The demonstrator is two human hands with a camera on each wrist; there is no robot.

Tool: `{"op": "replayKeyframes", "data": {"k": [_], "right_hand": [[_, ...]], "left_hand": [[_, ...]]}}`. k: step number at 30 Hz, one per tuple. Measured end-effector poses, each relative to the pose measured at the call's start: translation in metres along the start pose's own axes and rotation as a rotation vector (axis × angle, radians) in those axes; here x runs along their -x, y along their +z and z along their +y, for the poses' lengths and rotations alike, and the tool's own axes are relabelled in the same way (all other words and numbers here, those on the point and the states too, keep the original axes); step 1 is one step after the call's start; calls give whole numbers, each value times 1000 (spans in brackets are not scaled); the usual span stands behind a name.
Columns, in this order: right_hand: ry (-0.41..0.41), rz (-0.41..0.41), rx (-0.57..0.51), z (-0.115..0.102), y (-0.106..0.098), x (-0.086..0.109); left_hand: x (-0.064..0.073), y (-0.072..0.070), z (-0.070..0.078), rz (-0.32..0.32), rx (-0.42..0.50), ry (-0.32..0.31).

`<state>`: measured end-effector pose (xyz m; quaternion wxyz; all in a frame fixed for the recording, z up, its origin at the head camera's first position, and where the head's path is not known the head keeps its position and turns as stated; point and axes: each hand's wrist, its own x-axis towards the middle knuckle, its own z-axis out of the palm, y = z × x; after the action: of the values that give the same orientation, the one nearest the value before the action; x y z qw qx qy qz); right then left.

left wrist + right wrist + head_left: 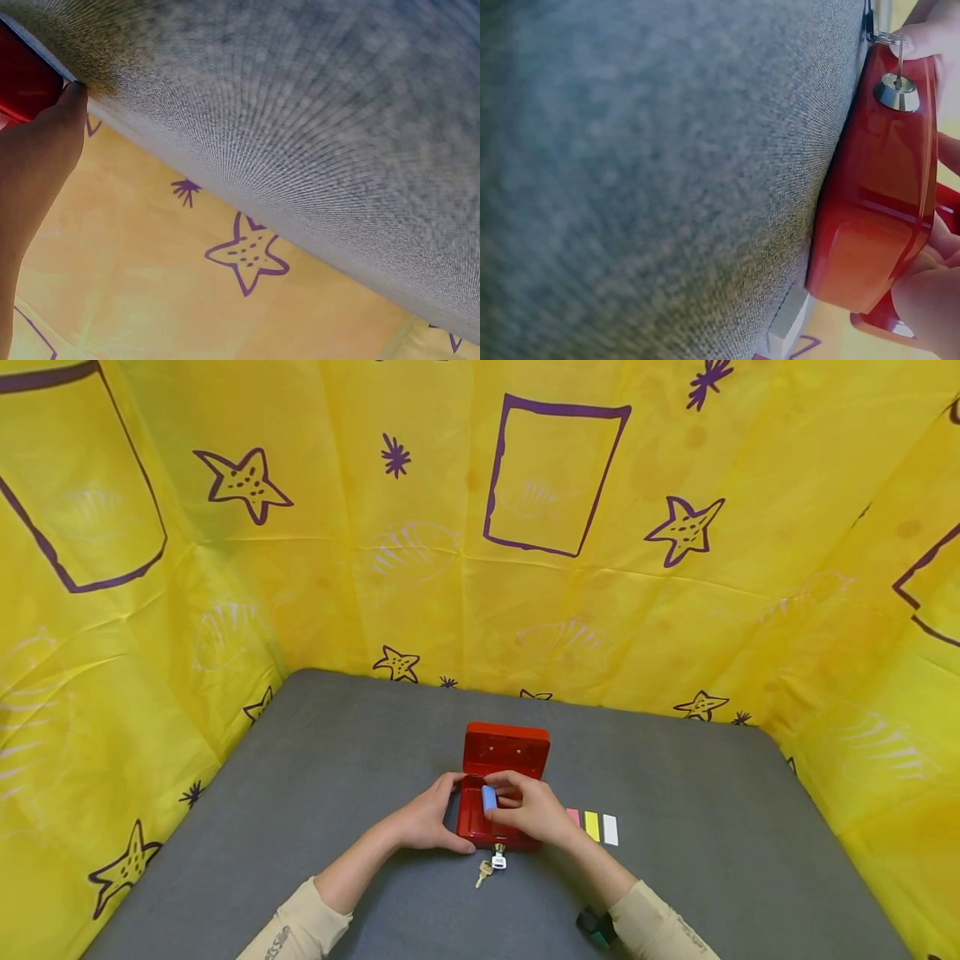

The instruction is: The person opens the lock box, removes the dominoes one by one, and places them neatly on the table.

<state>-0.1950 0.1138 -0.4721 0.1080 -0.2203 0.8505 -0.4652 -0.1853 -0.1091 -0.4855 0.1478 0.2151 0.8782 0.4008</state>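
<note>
A red cash box [468, 814] stands on the grey table with its lid [506, 747] raised at the back. My left hand [426, 818] grips the box's left side, thumb at the front corner and fingers toward the rear. Over the open box, my right hand [536, 808] pinches a small blue block [490, 798] between thumb and fingers. Whether the block touches the box floor I cannot tell. One key [498, 860] sits in the front lock [897, 94], and a second key [485, 870] hangs beside it, on the table.
Right of the box, partly behind my right forearm, are a pink block [573, 817], a yellow block [592, 826] and a white block [611, 830]. A dark object [592, 928] shows by my right sleeve. Yellow patterned cloth [450, 602] surrounds the table's back and sides.
</note>
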Motion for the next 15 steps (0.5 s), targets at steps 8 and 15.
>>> {"op": "replayKeyframes", "data": {"k": [8,15], "right_hand": [[16,-10,-122,-29,-11,10],[68,-15,-175,-33,-15,14]], "left_hand": [[1,-1,2,-8,14,-5],[0,0,0,-7,9,-11]]}}
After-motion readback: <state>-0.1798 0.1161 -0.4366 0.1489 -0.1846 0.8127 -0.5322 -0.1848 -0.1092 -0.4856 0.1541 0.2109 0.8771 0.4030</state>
